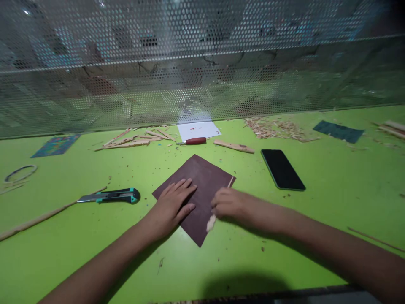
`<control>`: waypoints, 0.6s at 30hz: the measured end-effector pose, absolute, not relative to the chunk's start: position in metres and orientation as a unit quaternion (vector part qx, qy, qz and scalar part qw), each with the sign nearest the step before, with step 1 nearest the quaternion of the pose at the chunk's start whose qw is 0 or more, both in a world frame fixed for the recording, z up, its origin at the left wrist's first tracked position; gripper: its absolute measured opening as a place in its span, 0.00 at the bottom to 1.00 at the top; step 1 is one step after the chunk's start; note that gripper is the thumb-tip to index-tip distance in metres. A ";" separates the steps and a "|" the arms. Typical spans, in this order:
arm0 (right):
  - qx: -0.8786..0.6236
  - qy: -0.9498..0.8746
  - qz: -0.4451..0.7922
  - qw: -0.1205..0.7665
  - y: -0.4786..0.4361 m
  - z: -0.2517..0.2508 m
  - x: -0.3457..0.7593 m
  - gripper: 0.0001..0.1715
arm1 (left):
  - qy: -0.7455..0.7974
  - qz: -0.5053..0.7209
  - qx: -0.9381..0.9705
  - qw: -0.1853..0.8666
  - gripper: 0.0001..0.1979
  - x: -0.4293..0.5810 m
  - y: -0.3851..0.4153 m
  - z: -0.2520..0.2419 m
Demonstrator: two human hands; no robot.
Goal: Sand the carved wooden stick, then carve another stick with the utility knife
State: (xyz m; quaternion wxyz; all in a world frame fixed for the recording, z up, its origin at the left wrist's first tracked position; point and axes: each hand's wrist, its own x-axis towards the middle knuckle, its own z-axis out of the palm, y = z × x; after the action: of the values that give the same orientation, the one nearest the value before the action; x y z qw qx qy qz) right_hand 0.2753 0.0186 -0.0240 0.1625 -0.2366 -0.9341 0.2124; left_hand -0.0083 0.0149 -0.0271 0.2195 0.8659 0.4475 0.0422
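Head view looks down on a green desk [332,202] with both hands close together near its front edge. Left hand [172,202] lies open and flat, fingers spread, palm down on the brown abrasive sheet [202,181]; it looks as if that weight pins the sheet so it cannot slide. Right hand [232,204] is closed around a thin wooden stick [211,222] that lies along the sheet's right edge. The stick's pale lower end pokes out below the knuckles and its tip shows beyond them at the sheet's far corner. Held low and nearly flat like that, the stick seems pressed against the grit along its length.

The sheet sits cornerwise, one point towards the person, and the two hands nearly touch over it.

Left of the left hand a utility knife [110,196] lies near, its blade turned away from the hands, and a long stick [38,219] runs out further left. Beyond the right hand a black phone [282,169] rests face up, near but clear of the sheet. Further off, past both hands, are a red-handled tool [193,141], a white paper [198,129], a row of wood slivers [129,142] and a heap of shavings [275,128], all against the mesh screen [202,63]. Bare desk lies open to the right of the right hand, but for small chips and one thin sliver [373,239]
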 end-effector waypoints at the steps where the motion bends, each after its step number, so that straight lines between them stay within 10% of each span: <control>1: -0.262 -0.927 0.203 0.173 0.020 -0.024 0.276 0.09 | 0.448 0.042 0.866 0.219 0.31 -0.008 0.015 -0.027; 18: -0.278 -0.923 0.196 0.177 0.023 -0.025 0.282 0.12 | 0.460 0.064 0.859 0.214 0.31 -0.009 0.015 -0.034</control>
State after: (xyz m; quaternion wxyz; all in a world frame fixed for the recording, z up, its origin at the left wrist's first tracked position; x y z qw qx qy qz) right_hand 0.2821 0.0235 -0.0253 0.1774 -0.2783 -0.9235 0.1958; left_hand -0.0089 0.0146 -0.0342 0.2135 0.8594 0.4602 0.0636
